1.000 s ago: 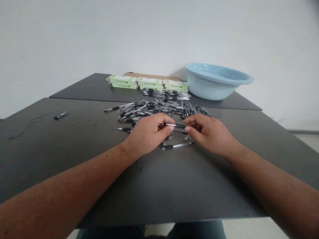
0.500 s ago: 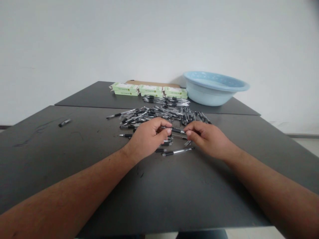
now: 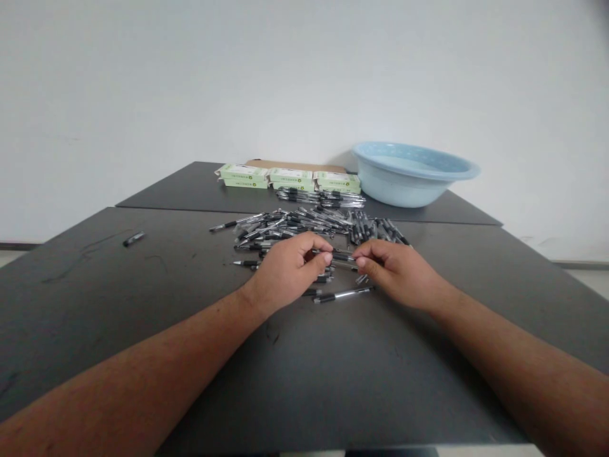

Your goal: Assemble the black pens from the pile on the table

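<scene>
Between my two hands a black-gripped pen lies level above the table. Its left part is pinched by the thumb and fingers of my left hand. At the pen's other end, my right hand grips it between thumb and fingertips. Just behind the hands spreads a heap of clear and black pens, partly covered by my left hand. One loose pen rests on the table in front of the heap, below the held one.
Green and white boxes stand stacked at the back, with neatly laid pens before them. A light blue basin sits at the back right. Far to the left lies a short pen cap on the dark table.
The view has tilted up, so the table sits lower in the picture. Both hands keep hold of the pen; more of its dark grip showed between them half a second ago.
</scene>
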Available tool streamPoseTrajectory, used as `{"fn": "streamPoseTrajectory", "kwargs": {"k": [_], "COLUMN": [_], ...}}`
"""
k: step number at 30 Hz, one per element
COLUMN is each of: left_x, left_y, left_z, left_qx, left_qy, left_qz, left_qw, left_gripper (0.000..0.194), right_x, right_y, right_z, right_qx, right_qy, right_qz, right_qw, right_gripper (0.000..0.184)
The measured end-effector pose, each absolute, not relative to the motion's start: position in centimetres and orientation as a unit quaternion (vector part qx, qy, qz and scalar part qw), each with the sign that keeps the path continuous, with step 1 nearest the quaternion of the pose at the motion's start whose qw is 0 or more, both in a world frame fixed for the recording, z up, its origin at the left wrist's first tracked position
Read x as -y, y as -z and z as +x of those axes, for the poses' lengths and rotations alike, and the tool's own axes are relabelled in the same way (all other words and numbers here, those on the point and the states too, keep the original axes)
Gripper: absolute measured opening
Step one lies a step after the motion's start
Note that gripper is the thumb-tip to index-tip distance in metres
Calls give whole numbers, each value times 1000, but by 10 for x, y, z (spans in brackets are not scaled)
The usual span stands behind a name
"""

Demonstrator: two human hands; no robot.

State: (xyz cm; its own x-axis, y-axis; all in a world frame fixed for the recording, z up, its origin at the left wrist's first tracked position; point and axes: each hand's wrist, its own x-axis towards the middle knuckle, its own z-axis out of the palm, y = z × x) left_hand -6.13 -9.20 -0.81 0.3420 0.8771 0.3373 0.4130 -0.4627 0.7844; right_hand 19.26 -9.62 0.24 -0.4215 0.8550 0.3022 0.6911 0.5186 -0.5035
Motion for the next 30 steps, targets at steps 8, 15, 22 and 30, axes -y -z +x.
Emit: {"fn": "streamPoseTrajectory", "kwargs": {"k": [8,15,22,30], "left_x": [93,94,93,94], "left_y": [7,6,5,5], "left_z": [-62,-62,-62,-61], "left_qx": [-431,-429,-420,-408], "left_qy": [-381,-384,-382,-384], "left_qz": [764,768,777,786], "left_qw": [292,282,272,262], "left_gripper": [27,25,24,20], "right_x": [96,96,96,96], "right_y": [-1,1,-1,-1], "right_z": [192,192,190,191], "right_qx": [820,819,825,847], "right_qy": [-170,-161,-160,-139], "right_qz": [-474,-467,-464,-440], "right_qw": [274,290,281,265], "right_gripper": [15,11,14,10]}}
